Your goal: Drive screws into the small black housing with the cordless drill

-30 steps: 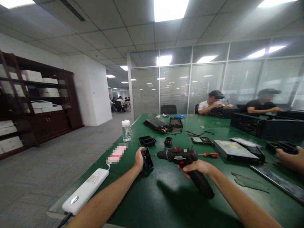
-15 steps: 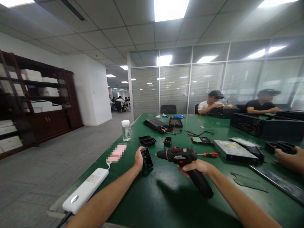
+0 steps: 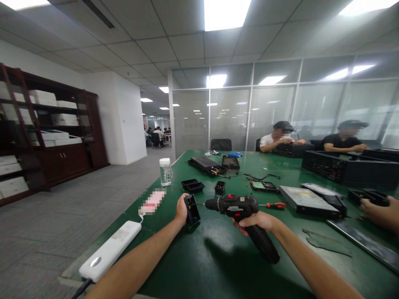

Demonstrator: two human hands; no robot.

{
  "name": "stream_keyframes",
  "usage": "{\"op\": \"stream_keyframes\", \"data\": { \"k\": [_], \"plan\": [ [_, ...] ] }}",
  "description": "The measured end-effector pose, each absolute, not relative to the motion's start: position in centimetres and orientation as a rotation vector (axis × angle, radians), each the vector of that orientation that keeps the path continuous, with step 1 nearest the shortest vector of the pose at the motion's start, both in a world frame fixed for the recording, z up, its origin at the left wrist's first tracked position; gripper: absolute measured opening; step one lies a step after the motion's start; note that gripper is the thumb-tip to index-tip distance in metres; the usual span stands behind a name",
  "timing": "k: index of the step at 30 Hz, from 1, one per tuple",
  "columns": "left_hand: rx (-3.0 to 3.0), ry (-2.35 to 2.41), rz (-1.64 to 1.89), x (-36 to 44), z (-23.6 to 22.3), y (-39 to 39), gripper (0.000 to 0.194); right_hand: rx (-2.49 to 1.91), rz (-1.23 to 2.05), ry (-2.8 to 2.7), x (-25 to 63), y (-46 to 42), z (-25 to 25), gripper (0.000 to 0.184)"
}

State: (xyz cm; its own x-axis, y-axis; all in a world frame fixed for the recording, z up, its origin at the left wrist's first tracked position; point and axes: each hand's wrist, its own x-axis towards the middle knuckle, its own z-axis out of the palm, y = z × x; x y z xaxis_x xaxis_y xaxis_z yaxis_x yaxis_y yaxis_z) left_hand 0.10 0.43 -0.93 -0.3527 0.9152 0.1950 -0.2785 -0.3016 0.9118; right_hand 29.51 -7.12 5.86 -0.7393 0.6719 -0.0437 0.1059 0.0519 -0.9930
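2 items, both above the green table (image 3: 218, 253).

Item 1: black box (image 3: 192, 209), small, rectangular, open-faced, small brassy details inside; tilted on edge, opening toward the drill, in the left hand (image 3: 181, 210).

Item 2: cordless drill (image 3: 237, 206), black with red accents; body near level, handle slanting down, in the right hand (image 3: 257, 220). Thin bit (image 3: 201, 204) points into box opening; contact at tip unclear.

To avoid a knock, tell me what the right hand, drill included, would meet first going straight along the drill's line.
The right hand would bring the drill bit against the black box held by the left hand. The tip looks at or inside it, but depth is unclear.
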Motion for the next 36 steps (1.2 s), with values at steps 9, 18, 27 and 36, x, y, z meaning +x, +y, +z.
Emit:
{"op": "stream_keyframes", "data": {
  "k": [9,18,27,36],
  "plan": [
    [1.010,1.016,1.733,-0.07,-0.99,0.52,0.024,-0.768,1.728,-1.899,29.32,-7.26,6.06,0.028],
    [1.006,1.044,1.754,-0.06,-0.90,0.34,0.026,-0.816,1.683,-1.912,29.32,-7.47,6.33,0.026],
    [0.991,1.022,1.761,-0.10,-1.01,0.50,0.025,-0.783,1.709,-1.896,29.42,-7.25,6.08,0.026],
    [0.993,0.993,1.759,-0.11,-1.30,0.76,0.024,-0.768,1.737,-1.890,29.53,-7.16,5.73,0.023]
  ]
}}
